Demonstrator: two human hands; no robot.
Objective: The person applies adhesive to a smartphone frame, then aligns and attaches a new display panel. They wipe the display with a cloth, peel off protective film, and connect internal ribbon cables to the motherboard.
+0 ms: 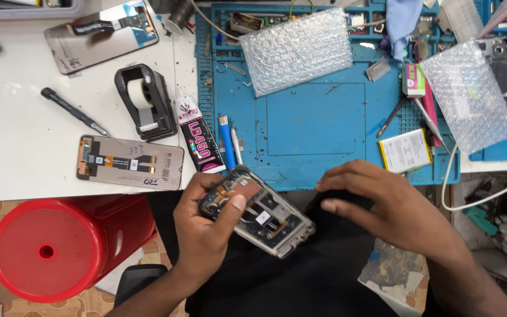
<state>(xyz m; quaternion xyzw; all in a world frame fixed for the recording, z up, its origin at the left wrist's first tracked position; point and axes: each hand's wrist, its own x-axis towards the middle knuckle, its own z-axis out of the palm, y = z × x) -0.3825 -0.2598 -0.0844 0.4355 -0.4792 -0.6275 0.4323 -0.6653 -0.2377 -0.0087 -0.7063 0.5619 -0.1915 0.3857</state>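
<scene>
My left hand (206, 226) grips an opened phone frame (268, 218) with its inner circuit board and cables exposed, thumb pressed on its upper end. The frame is tilted, held over my lap just below the table edge. My right hand (382, 205) hovers to the right of the frame with fingers curled, fingertips near its right end; nothing is visible in it.
A blue repair mat (318, 123) carries two bubble-wrap pieces (297, 50), a battery (405, 151), tweezers and tools. On the white table (19, 152) lie a screen panel (130, 162), a tape dispenser (145, 100), a glue tube (198, 136) and a screwdriver (74, 111). A red stool (60, 246) stands at lower left.
</scene>
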